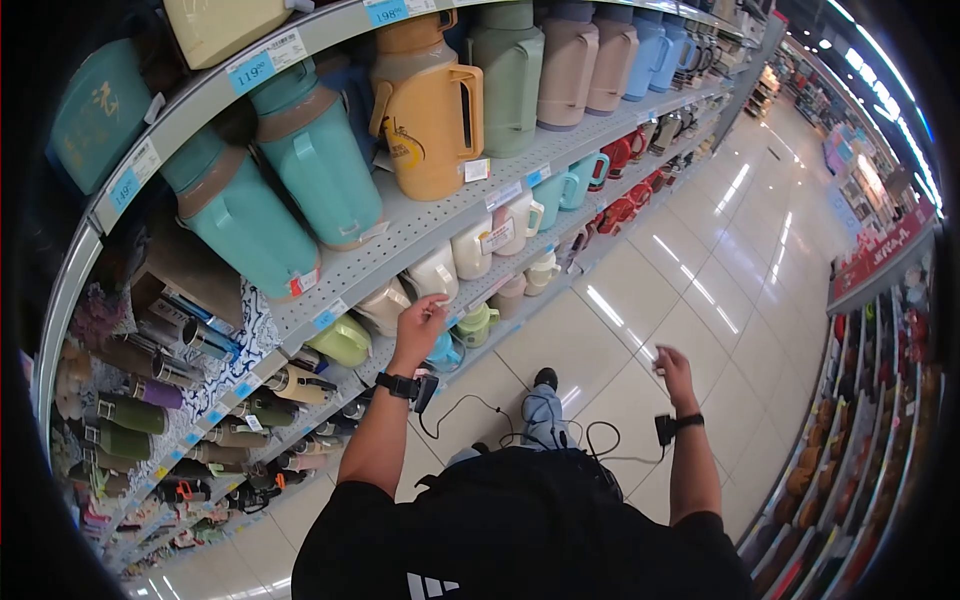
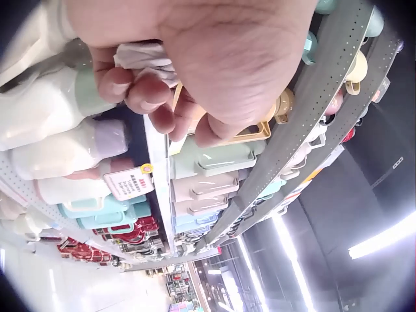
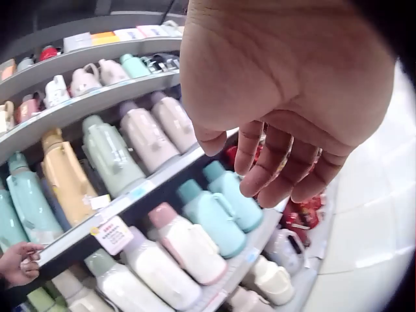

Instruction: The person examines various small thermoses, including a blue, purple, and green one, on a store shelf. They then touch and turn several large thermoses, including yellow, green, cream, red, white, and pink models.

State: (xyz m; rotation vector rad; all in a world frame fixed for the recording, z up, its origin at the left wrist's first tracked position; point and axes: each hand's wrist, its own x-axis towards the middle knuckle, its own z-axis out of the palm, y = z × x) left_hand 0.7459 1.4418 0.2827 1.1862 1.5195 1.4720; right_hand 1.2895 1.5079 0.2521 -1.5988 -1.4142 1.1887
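My left hand (image 1: 420, 318) reaches up to the edge of a grey shelf (image 1: 400, 245), just below a cream jug (image 1: 435, 272). In the left wrist view its fingers (image 2: 140, 91) curl round a crumpled pale cloth (image 2: 146, 55). White and lilac-capped flasks (image 2: 58, 156) lie close beside it. My right hand (image 1: 672, 362) hangs over the aisle floor with loose fingers (image 3: 273, 169) and holds nothing. The left hand (image 3: 19, 263) also shows small at the right wrist view's lower left.
Shelves on the left carry large teal jugs (image 1: 320, 160), a yellow jug (image 1: 430, 110), green and pink ones further along, and slim bottles (image 1: 130, 410) lower down. Shiny aisle floor (image 1: 700, 250) runs ahead. Another shelf rack (image 1: 880, 380) stands on the right. Cables hang from both wrists.
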